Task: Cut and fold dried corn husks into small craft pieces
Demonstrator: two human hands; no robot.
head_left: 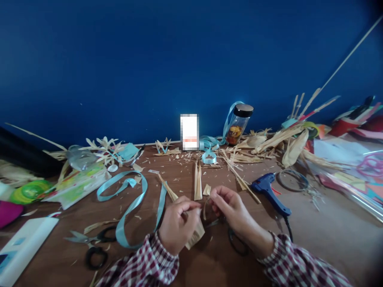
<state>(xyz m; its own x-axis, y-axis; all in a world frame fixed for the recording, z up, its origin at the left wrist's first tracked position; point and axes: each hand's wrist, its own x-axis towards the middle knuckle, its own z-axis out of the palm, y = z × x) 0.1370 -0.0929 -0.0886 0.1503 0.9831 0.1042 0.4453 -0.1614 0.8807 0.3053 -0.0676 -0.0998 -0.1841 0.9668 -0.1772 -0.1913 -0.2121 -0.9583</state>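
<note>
My left hand (180, 225) is closed around a piece of dried corn husk, whose wide pale end (196, 236) shows below the fingers. My right hand (229, 205) is pinched, with a thin curved husk strip (205, 210) hanging at its fingertips. The two hands are close together but apart. A light blue ribbon (146, 187) loops over the table to the left and passes behind my left wrist. Just beyond the hands lie a folded husk (198, 181) and a small husk scrap (206, 189). Dark-handled scissors (237, 242) lie partly hidden under my right wrist.
Another pair of scissors (95, 257) lies at left. A blue glue gun (271, 193) and a wire ring (293, 180) are at right. By the wall stand a lidded jar (238, 125) and a blurred white object (189, 131). Loose husks (275, 139) are piled at back right.
</note>
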